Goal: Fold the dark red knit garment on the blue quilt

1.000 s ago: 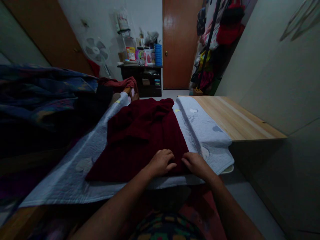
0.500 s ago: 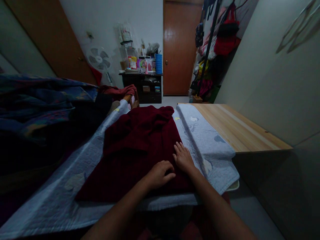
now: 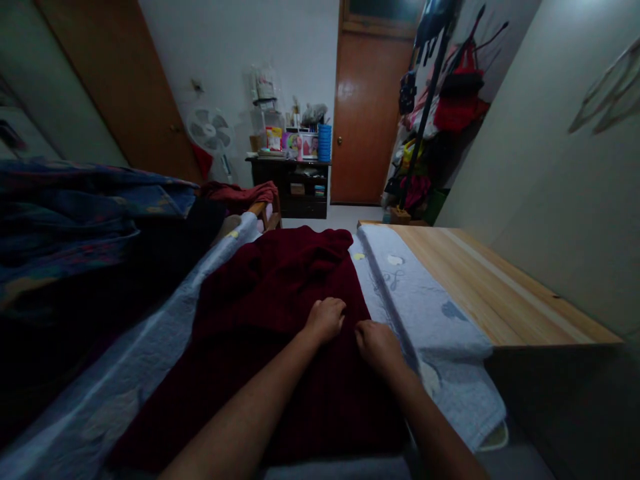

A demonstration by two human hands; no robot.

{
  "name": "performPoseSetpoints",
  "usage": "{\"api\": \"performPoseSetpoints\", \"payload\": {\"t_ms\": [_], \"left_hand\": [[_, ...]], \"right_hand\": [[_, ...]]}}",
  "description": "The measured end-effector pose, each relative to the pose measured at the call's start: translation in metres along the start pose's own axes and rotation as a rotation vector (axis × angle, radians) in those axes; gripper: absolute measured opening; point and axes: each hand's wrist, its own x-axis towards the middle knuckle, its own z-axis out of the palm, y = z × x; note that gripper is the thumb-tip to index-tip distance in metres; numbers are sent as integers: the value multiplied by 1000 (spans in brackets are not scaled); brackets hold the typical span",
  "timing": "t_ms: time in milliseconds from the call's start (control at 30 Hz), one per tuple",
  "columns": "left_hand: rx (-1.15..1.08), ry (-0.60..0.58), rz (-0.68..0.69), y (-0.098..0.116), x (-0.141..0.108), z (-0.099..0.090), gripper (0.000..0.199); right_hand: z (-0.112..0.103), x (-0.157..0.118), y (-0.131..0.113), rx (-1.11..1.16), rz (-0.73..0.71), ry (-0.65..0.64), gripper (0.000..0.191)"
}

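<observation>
A dark red garment (image 3: 295,373), possibly a knitted top, lies spread over a pale quilted cloth (image 3: 420,293), with bunched folds at its far end. My left hand (image 3: 327,320) rests on the middle of the garment; its fingers are curled and closed on the fabric. Close by on the right, my right hand (image 3: 379,343) is at the garment's right edge, fingers bent inward and gripping the cloth there. The fingertips of both hands are partly hidden. A narrow gap separates the two hands.
Piled dark and blue patterned clothes (image 3: 95,213) rise on the left. A wooden board (image 3: 480,280) adjoins the quilted cloth on the right, against a pale panel. Farther back are a white fan (image 3: 209,130), a dark cabinet (image 3: 290,190), a door (image 3: 364,127) and hanging bags (image 3: 460,100).
My left hand has moved forward along the garment. My right hand has gone from lying flat with fingers outstretched to curled at the garment's right edge. The view has tilted up slightly.
</observation>
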Motion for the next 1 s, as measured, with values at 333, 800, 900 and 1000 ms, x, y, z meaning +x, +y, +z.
{"api": "performPoseSetpoints", "payload": {"t_ms": [333, 800, 900, 1000], "left_hand": [[-363, 86, -128, -20, 10, 0, 27], [192, 383, -700, -101, 17, -35, 70], [172, 305, -657, -119, 14, -27, 65], [176, 270, -630, -128, 14, -31, 53]], "right_hand": [[31, 126, 3, 172, 70, 174, 52], [71, 127, -3, -65, 63, 249, 48], [68, 131, -3, -83, 31, 228, 47], [54, 142, -5, -78, 9, 144, 40]]}}
